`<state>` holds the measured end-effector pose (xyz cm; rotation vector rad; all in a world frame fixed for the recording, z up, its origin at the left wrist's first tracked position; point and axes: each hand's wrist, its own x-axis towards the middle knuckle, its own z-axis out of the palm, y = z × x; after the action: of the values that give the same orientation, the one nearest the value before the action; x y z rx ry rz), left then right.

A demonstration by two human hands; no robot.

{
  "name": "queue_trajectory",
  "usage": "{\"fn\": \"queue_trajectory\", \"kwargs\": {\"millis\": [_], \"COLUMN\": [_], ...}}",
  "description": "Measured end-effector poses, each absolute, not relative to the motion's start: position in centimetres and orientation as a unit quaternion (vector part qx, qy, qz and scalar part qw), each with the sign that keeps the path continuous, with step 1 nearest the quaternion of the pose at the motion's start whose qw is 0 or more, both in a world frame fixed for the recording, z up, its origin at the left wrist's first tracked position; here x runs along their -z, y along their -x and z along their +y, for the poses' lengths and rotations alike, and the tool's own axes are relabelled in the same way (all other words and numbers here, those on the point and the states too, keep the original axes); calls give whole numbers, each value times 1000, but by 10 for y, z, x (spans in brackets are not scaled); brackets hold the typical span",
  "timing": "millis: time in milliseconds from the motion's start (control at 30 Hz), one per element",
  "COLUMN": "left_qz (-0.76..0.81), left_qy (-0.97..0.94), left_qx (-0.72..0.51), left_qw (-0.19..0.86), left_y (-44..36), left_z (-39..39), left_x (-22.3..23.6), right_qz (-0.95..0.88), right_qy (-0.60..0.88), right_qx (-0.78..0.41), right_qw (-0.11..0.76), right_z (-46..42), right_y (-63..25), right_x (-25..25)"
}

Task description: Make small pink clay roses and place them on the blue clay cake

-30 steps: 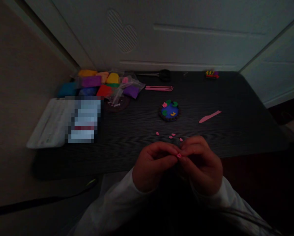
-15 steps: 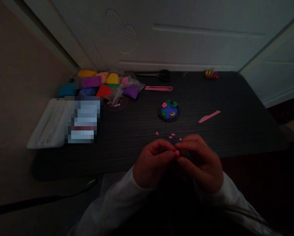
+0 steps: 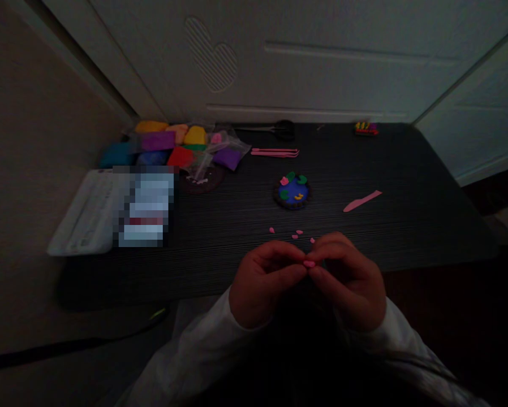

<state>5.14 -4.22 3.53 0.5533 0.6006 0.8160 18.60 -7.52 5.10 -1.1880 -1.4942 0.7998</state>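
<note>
Together, the left hand [image 3: 262, 285] and right hand [image 3: 353, 285] meet at the fingertips, fingers curled and wrists apart. Each is nearly closed, thumb and fingertips pinching a small pink piece [image 3: 309, 264] that sits between them. Just beyond the hands lie loose pink bits [image 3: 300, 232]; farther out stands a round blue model [image 3: 293, 193]. A dark table [image 3: 415, 226] reaches away from them to a white panelled surface [image 3: 322, 82].

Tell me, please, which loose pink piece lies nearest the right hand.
The rightmost pink piece, just beyond the right hand; the other three pieces lie farther left.
</note>
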Motion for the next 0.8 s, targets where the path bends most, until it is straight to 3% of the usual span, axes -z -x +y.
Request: {"fn": "queue_trajectory", "kwargs": {"millis": [333,800], "left_qz": [244,165], "left_qy": [-179,-52], "left_qx": [-380,-368], "left_qw": [874,914], "left_y": [-55,-58], "left_z": [-41,-41], "left_x": [-37,-27], "right_qz": [-645,-589], "right_qy": [478,580], "right_qx": [-307,-219], "right_qw": [512,518], "right_z": [-77,-79], "right_y": [-185,-219], "right_x": [-49,-34]}}
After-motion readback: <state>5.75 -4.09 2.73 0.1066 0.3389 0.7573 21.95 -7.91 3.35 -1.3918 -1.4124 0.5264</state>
